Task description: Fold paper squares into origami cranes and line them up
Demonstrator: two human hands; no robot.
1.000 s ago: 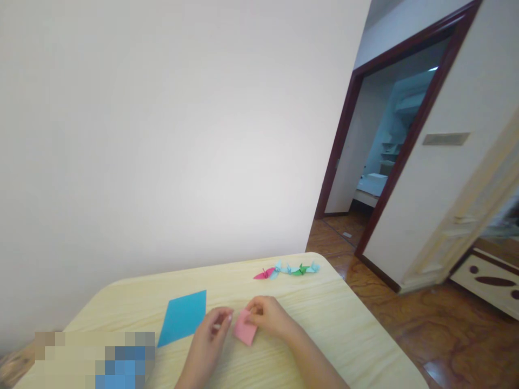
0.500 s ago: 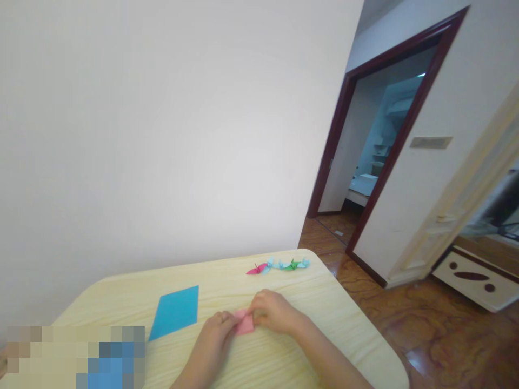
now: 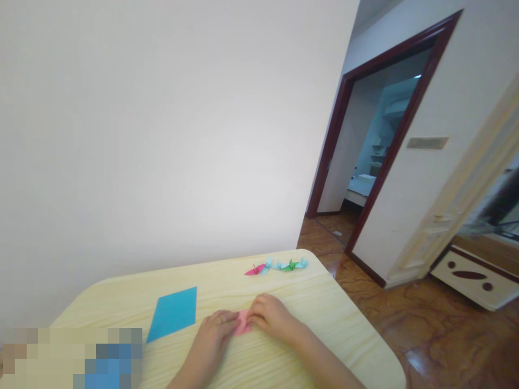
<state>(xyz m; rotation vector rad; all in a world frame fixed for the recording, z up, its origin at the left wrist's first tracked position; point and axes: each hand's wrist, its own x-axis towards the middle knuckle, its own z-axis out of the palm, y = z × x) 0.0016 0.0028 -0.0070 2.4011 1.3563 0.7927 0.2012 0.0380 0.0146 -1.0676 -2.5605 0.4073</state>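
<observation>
A small folded piece of pink origami paper (image 3: 244, 322) lies on the table between my two hands. My left hand (image 3: 218, 330) holds its left side, with the fingers together and their tips on the paper. From the right, my right hand (image 3: 271, 317) has its fingers curled and pinched at the paper's right edge, partly hiding it. Beyond my hands is a row of several small folded paper cranes (image 3: 290, 266) in pink, light blue and green. To the left of my left hand lies a flat blue sheet of paper (image 3: 173, 314).
The light wooden table (image 3: 324, 308) has rounded corners and stands against a white wall (image 3: 182, 135). A pixelated patch (image 3: 73, 359) covers the lower left. On the right are a brown floor (image 3: 357, 302), a dark red door frame (image 3: 389, 156) and a white cabinet (image 3: 470, 276).
My right hand's fingertips have moved left and down over the pink paper, covering more of its right side. My left fingers lie flatter on it. The view has shifted slightly.
</observation>
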